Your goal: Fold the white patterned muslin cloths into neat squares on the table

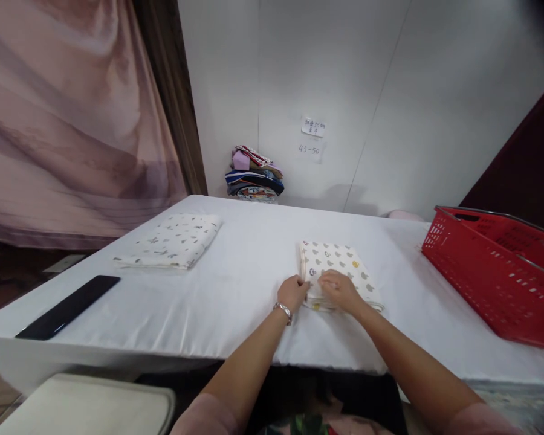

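Observation:
A folded cream cloth with grey and yellow prints [340, 263] lies on the white-covered table [249, 260], right of the middle. At its near left corner, my left hand [294, 292], with a bracelet at the wrist, has its fingers closed on the cloth's edge. My right hand [339, 290] rests on the near part of the same cloth with its fingers curled in; whether it pinches any fabric is hidden. Another folded white cloth with small dark prints [174, 240] lies flat on the left side of the table.
On the right stands a red perforated basket [494, 284]. A long black flat object [70, 307] lies at the left front edge. Folded fabrics [255, 175] are stacked beyond the table against the wall. A pale stool [86, 405] stands below, at the near left.

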`<act>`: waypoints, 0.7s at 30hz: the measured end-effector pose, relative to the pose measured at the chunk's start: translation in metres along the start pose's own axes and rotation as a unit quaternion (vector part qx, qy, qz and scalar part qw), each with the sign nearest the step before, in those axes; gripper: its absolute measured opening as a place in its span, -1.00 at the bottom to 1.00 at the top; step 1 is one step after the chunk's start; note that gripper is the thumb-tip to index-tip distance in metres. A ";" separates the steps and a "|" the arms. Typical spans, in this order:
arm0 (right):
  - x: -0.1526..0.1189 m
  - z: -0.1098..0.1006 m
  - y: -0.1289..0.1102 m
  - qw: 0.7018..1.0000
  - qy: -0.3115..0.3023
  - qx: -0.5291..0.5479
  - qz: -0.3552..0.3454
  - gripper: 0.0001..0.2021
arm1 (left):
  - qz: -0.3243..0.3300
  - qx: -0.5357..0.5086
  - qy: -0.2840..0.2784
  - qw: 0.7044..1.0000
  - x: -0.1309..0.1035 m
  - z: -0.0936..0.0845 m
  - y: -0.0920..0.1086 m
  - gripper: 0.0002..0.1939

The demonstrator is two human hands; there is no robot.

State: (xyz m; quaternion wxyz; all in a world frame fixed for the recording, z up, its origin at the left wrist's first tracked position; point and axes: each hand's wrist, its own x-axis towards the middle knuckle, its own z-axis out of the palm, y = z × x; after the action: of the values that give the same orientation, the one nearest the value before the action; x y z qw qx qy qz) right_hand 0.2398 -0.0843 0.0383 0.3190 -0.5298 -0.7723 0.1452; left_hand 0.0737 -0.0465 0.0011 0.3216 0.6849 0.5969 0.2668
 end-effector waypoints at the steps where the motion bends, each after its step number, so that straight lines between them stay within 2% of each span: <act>1: 0.004 -0.007 0.010 0.999 0.036 -0.018 0.020 -0.73 | -0.005 0.005 -0.011 1.000 0.001 -0.001 0.000 -0.80; 3: 0.010 -0.020 0.033 0.991 0.079 -0.092 0.063 -0.71 | -0.018 0.003 -0.024 1.000 0.003 -0.002 0.002 -0.80; 4: 0.010 -0.024 0.044 0.983 0.072 -0.142 0.087 -0.67 | -0.024 0.001 -0.023 0.999 0.005 -0.003 0.004 -0.79; 7: 0.005 -0.022 0.069 0.947 -0.021 -0.276 0.163 -0.54 | -0.038 0.003 0.010 0.999 0.017 -0.004 0.014 -0.68; 9: -0.001 -0.014 0.077 0.924 -0.078 -0.318 0.196 -0.49 | -0.043 0.021 0.021 0.999 0.027 -0.002 0.022 -0.62; 12: -0.004 -0.007 0.079 0.915 -0.100 -0.329 0.210 -0.46 | -0.053 0.066 0.011 0.996 0.039 0.007 0.026 -0.67; 15: 0.002 -0.014 0.080 0.923 -0.112 -0.297 0.215 -0.48 | -0.054 0.105 0.020 0.993 0.043 0.017 0.022 -0.70; 18: 0.007 -0.026 0.086 0.928 -0.089 -0.280 0.228 -0.50 | -0.037 0.119 0.036 0.992 0.043 0.022 0.016 -0.71; 21: 0.006 -0.025 0.096 0.923 -0.072 -0.301 0.229 -0.48 | -0.032 0.125 0.032 0.991 0.042 0.020 0.013 -0.71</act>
State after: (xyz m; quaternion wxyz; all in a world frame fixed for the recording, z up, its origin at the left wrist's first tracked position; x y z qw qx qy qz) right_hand 0.3248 -0.0436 0.0053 0.0459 -0.7511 -0.6584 0.0127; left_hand 0.1036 -0.0081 -0.0029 0.2223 0.6912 0.6575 0.2014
